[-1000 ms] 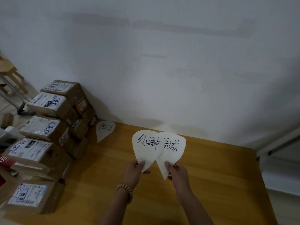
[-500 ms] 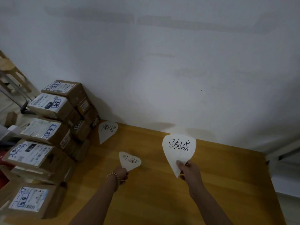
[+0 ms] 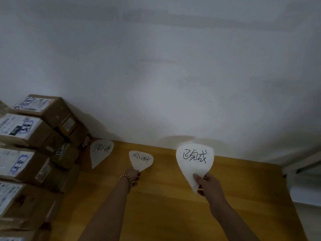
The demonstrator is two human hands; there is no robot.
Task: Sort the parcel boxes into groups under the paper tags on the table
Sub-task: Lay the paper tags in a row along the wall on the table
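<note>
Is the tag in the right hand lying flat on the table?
No, the right hand pinches the tag by its pointed end, tilted up off the table.

Labelled brown parcel boxes (image 3: 34, 136) stack at left. 3 white handwritten teardrop tags: left tag (image 3: 101, 152) flat, middle tag (image 3: 141, 160) perhaps flat, right tag (image 3: 195, 160) raised.

One wide-angle view, from a camera on the person's head, facing forward and somewhat down. A pale wall (image 3: 173, 66) fills the upper two thirds. The wooden tabletop (image 3: 165, 214) lies close below, meeting the wall. Low in the middle, on outstretched arms, the left hand (image 3: 132, 174) pinches a small tag (image 3: 140, 160) and the right hand (image 3: 206, 185) a larger tag (image 3: 194, 157). Very near, parcel boxes (image 3: 34, 136) crowd the left edge.
</note>
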